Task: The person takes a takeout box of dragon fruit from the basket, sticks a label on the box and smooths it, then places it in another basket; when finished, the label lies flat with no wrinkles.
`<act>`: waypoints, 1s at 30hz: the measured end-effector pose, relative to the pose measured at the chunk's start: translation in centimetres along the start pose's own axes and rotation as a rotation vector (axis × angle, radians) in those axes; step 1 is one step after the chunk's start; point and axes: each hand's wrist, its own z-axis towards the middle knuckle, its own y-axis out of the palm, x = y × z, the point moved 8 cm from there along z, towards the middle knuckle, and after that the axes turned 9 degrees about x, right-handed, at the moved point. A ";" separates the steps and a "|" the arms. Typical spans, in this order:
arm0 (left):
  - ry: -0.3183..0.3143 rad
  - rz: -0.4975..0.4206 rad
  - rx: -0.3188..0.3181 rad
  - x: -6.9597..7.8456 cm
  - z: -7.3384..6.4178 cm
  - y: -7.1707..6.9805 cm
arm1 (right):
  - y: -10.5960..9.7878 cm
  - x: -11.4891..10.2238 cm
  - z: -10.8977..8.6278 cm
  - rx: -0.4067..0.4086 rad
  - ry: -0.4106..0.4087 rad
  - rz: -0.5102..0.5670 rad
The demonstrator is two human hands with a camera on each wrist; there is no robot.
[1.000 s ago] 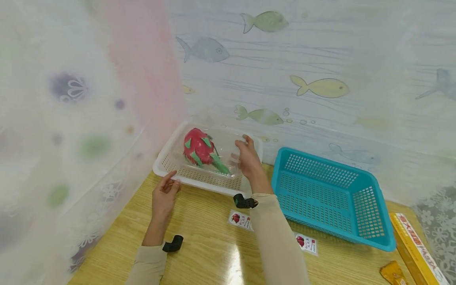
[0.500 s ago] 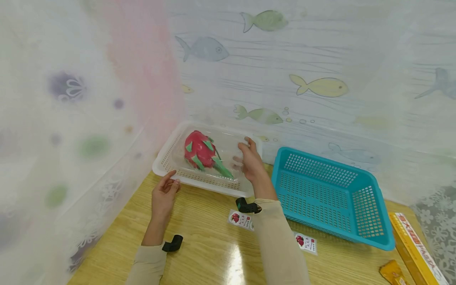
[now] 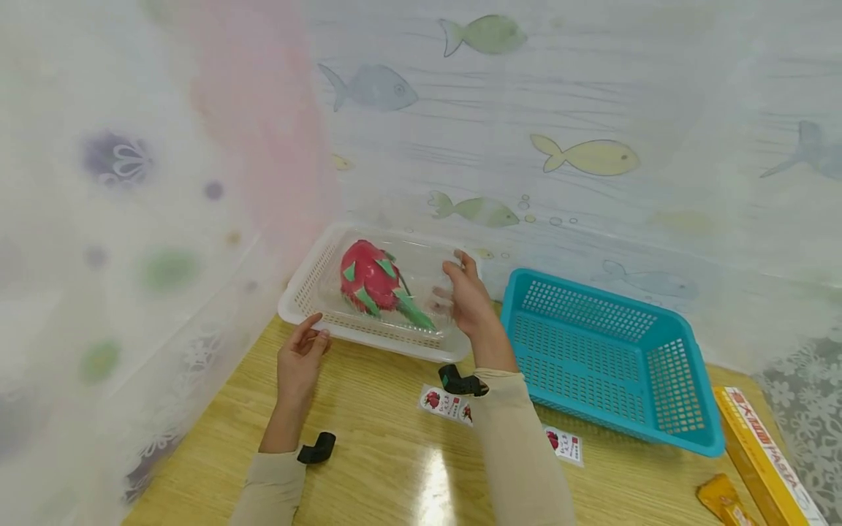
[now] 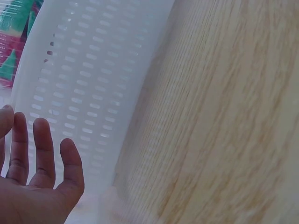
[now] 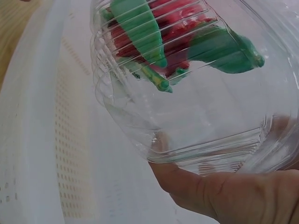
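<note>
A clear plastic container with a red and green dragon fruit inside is within or just above the white basket; whether it touches the bottom is unclear. My right hand grips the container's right end. In the right wrist view, a digit of that hand lies along the clear end wall. My left hand is at the basket's near left corner, a fingertip touching the rim. Its fingers look fairly straight beside the perforated wall in the left wrist view.
To the right stands a blue-green basket. Cards with fruit pictures lie on the wooden table. A yellow pasta box and a small orange packet lie at the right. Printed curtains hang close behind.
My right hand has shifted slightly right and down with the container, and the dragon fruit end has lowered a little too. The left hand has stayed at the rim.
</note>
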 end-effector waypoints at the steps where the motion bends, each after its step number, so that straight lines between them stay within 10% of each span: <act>1: -0.004 0.006 0.000 0.0 0.0 0.1 | -0.1 -0.1 -0.1 0.001 0.002 0.003; 30: -0.031 -0.038 0.056 0.2 -0.5 -0.1 | -1.1 -0.6 -1.8 0.004 -0.024 0.012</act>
